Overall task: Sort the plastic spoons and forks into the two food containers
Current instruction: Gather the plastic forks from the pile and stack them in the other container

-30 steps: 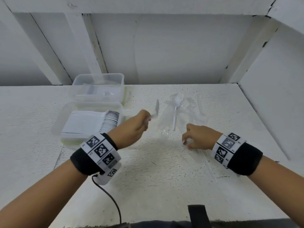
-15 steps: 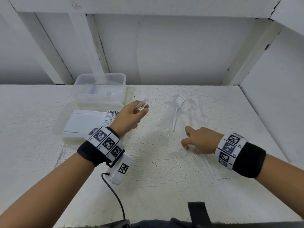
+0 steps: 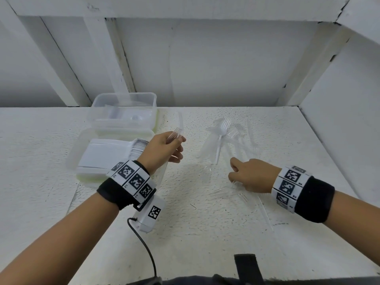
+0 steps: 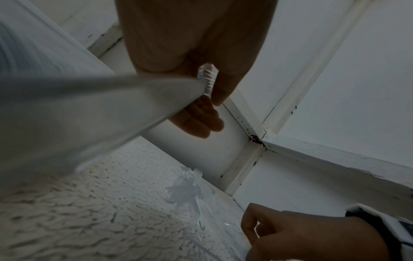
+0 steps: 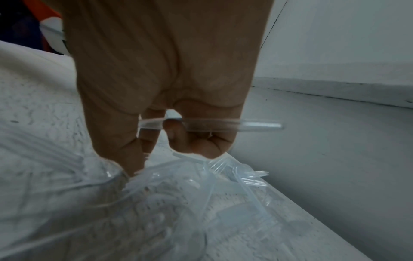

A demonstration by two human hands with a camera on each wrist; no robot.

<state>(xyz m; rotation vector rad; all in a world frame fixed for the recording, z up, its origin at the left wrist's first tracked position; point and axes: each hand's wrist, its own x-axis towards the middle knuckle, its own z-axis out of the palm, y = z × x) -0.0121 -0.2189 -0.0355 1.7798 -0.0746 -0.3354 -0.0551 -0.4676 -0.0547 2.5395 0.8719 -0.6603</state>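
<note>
My left hand (image 3: pixel 176 149) grips a small stack of clear plastic forks (image 3: pixel 174 134), tines up, just right of the two containers. In the left wrist view the stack (image 4: pixel 206 77) sits between thumb and fingers (image 4: pixel 201 121). The far clear container (image 3: pixel 123 99) holds a few clear pieces. The near container (image 3: pixel 82 145) holds a packed row of white cutlery (image 3: pixel 139 147). My right hand (image 3: pixel 234 173) is curled low at the near end of the pile of clear forks (image 3: pixel 224 130). In the right wrist view it (image 5: pixel 170 141) pinches a clear utensil handle (image 5: pixel 223 124); which utensil is hidden.
The pile lies on a crumpled clear plastic bag (image 5: pixel 178 203) spread over the white textured table (image 3: pixel 195 223). White walls close the back and right side. A black cable (image 3: pixel 148 249) hangs from the left wrist camera.
My left hand has carried its cutlery up and left, away from the pile and closer to the containers. My right hand stayed at the pile, shifting only slightly.
</note>
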